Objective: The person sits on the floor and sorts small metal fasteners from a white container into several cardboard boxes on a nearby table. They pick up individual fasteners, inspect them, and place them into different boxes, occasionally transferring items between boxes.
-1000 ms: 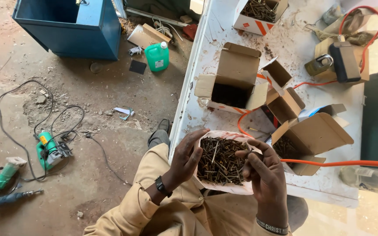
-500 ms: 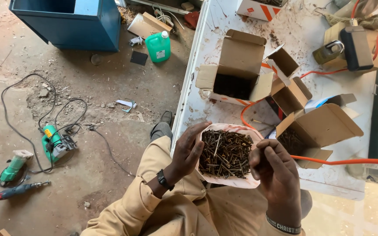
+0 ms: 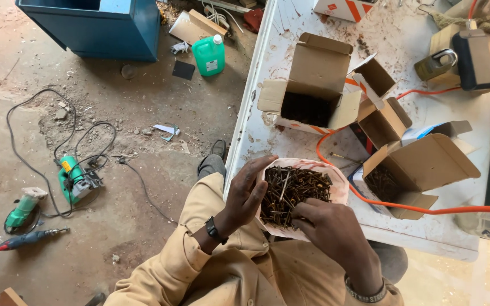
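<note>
While the right hand (image 3: 327,226) dips its fingers (image 3: 300,209) together into a heap of dark screws (image 3: 293,190), pinching among them, the left hand (image 3: 248,192) cups the side of the pale bag (image 3: 338,187) that holds the heap, its fingers (image 3: 259,170) curled along the bag's rim and clamped on it. That bag sits at the near edge of the white worktop (image 3: 267,51), just above the person's lap. Just beside it on the right stands an open cardboard box (image 3: 421,167) with more screws inside, and an orange cable (image 3: 426,209) runs across its front. Farther back lies another open box (image 3: 313,85), dark within. At the far right a padlock (image 3: 435,63) rests near a dark block. On the dirt floor to the left are a green bottle (image 3: 208,55), a blue bin (image 3: 94,28) and green power tools (image 3: 75,181) with tangled cords.
</note>
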